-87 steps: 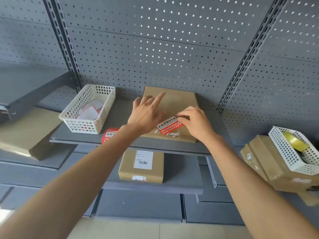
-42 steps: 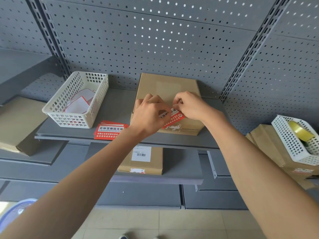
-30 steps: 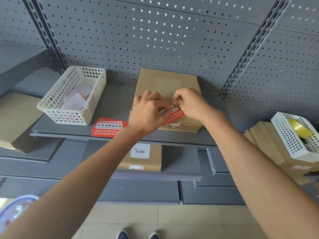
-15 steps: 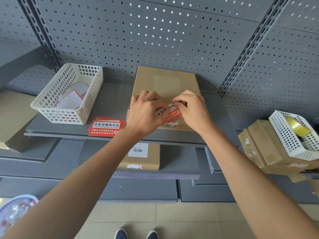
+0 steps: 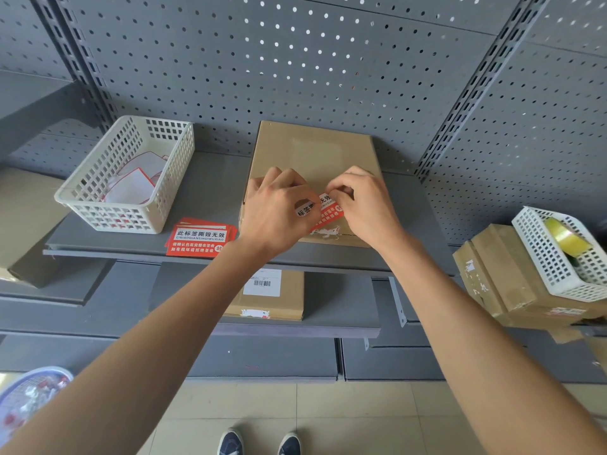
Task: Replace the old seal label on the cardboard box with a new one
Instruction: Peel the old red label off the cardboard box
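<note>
While the left hand [image 5: 279,215], which lay flat earlier, now curls down on the flat brown cardboard box [image 5: 313,159], the right hand [image 5: 364,205] pinches the red-and-white seal label [image 5: 326,213] between them at the box's near edge, so the peel looks started.

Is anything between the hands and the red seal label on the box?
Nothing visible. The left hand and right hand are already on the red seal label, at the near edge of the cardboard box.
</note>
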